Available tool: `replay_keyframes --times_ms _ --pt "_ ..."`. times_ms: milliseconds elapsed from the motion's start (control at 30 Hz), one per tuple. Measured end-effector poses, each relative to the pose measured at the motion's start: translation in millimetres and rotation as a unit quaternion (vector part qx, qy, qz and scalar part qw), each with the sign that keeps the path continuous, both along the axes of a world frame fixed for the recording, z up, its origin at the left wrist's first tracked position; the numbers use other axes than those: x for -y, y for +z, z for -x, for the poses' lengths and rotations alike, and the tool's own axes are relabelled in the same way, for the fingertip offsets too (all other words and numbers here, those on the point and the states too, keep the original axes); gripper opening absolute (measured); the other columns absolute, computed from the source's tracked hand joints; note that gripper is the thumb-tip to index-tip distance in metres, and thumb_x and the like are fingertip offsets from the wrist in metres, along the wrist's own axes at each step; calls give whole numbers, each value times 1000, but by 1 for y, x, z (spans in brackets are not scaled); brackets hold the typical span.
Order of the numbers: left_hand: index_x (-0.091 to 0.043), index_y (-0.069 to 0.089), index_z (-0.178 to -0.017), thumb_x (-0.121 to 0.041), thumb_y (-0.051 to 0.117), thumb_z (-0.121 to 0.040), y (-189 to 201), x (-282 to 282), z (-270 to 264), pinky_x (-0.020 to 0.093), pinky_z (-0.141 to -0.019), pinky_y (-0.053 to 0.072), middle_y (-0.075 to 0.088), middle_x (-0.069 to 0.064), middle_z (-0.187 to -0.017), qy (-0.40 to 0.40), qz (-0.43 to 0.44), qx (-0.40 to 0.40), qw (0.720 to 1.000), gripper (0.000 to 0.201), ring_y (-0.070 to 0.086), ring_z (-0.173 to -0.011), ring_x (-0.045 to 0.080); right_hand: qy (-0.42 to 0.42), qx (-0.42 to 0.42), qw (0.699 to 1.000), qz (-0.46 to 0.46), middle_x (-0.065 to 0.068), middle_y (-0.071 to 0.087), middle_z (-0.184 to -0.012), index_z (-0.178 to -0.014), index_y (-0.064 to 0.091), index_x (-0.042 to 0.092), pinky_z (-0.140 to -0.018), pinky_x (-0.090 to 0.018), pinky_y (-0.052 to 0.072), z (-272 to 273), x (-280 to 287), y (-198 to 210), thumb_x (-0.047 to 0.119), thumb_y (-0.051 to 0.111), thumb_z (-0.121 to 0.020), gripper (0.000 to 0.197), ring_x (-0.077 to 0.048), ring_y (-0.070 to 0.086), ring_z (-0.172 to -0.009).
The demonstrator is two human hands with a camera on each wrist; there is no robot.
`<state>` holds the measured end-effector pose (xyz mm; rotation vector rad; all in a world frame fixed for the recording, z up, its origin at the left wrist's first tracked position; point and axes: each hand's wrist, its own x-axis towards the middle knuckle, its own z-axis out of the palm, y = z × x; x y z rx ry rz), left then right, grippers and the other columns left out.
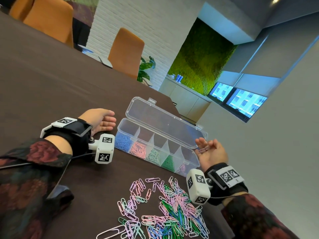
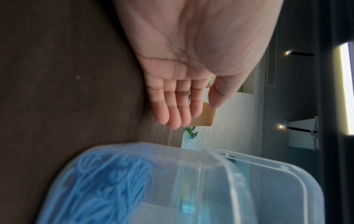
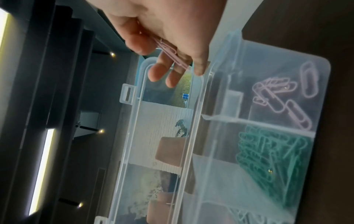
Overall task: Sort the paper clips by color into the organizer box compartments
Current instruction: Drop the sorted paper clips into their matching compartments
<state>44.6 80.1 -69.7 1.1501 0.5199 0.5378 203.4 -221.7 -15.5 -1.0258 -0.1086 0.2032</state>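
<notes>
Clips [image 1: 160,209] of mixed colours (pink, lilac, green, blue, pale mint) lie heaped on the dark table [image 1: 51,80] nearest the viewer, the unsorted stock within easy reach of both hands. Just beyond stands the clear organizer box [image 1: 188,167], lid [image 1: 165,118] thrown back so that every compartment is open from above; from the left these hold blue clips [image 1: 122,141], salmon-pink clips [image 1: 139,149], pale clips [image 1: 153,156] and dark green clips [image 1: 168,163], while the right end compartment [image 3: 283,97] holds only a few lilac ones. The right hand [image 1: 211,152] hovers at that right end, thumb and fingers lightly pinching a small bunch of lilac clips [image 3: 170,51], probably to be dropped with their fellows. The left hand [image 1: 101,120] lies on the table just beside the blue end, fingers straight and together, holding nothing, plausibly placed to steady the box. Farther off stand orange chairs [image 1: 126,52].
</notes>
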Motion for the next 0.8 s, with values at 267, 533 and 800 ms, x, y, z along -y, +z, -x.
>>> replay_keyframes --times_ms 267,533,800 --pt "-5 54 -107 -15 47 -96 5 3 2 25 -61 53 58 10 -84 -2 2 5 1000 17 57 -72 20 -20 71 997 20 2 57 -52 -62 45 16 -85 -33 41 17 5 4 21 40 -94 33 -18 58 -71" --pt "-9 55 -89 -16 46 -97 3 5 5 25 -65 50 58 9 -83 0 -5 1 1000 14 57 -71 20 313 432 657 533 0 55 -82 -104 57 13 -70 -23 45 86 -22 14 7 59 -90 15 -10 52 -70" --pt "-10 55 -88 -17 46 -97 3 4 4 23 -61 51 59 9 -83 -1 -3 -1 1000 14 58 -70 18 350 446 370 736 15 44 -75 -82 49 27 -59 -13 33 91 -59 -18 20 66 -86 19 -12 47 -76"
